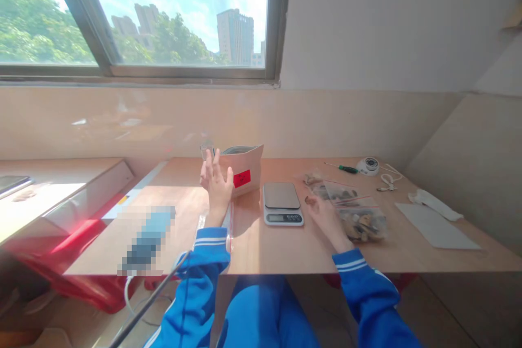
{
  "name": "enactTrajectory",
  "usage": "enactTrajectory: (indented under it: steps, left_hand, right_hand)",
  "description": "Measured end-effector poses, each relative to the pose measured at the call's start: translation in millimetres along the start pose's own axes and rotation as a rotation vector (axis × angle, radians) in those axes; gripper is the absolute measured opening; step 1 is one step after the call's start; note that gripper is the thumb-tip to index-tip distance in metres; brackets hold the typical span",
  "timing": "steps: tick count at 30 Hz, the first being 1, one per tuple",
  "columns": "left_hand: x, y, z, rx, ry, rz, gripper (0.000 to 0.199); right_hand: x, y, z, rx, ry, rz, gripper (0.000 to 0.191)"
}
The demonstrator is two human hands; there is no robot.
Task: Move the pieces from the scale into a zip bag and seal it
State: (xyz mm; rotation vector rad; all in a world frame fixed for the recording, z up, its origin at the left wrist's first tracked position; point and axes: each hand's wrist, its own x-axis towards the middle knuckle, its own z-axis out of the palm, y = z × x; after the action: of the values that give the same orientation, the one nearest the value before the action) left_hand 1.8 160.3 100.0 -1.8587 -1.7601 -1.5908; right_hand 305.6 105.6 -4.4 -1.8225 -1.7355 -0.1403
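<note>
My left hand (217,182) is raised with its fingers spread, just left of an open-topped paper pouch (253,168) with a red label. Behind its fingertips stands a small clear container (206,148). Right of the pouch lies a white digital scale (284,217) with a bare metal plate. Beside the scale, my right hand (324,215) pinches a small brown piece (310,200) between its fingertips. Clear zip bags with dark and brown dried pieces (362,225) lie right of that hand. A flat clear bag (229,228) is partly under my left forearm.
At the back right are a green screwdriver (348,169), a white dome camera (367,166) and a white cable (389,179). White paper (438,225) lies at the right. A blurred-out object (149,239) and cable are at the left front.
</note>
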Motion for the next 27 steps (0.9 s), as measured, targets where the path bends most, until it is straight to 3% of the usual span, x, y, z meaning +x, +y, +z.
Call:
enactTrajectory:
  steps: [5, 9, 12, 16, 20, 24, 27]
  left_hand:
    - [3, -3, 5.4, 0.079, -0.086, 0.01, 0.06]
    - [5, 1, 4.3, 0.079, -0.054, 0.047, 0.039]
    - [5, 6, -2.9, 0.019, -0.017, 0.05, 0.024]
    - [-3, 21, -21.5, -0.058, -0.176, 0.032, 0.012]
    - [-16, 36, -46.0, -0.109, -0.295, -0.094, 0.031]
    - [-22, 32, -62.8, -0.066, -0.446, -0.157, 0.016]
    - [-28, 23, -65.6, -0.037, -0.46, -0.117, 0.017]
  right_hand:
    - [23, -46, 7, 0.121, 0.011, -0.078, 0.026]
    - [8, -70, 9, 0.314, -0.009, -0.141, 0.027]
    - [-12, -92, -6, 0.461, -0.024, -0.244, 0.027]
    - [-22, -134, -32, 0.573, 0.042, -0.371, 0.035]
    - [-17, -169, -36, 0.492, 0.067, -0.49, 0.044]
    - [-23, -181, -29, 0.37, 0.089, -0.489, 0.038]
    - [-32, -182, -25, 0.334, -0.022, -0.493, 0.033]
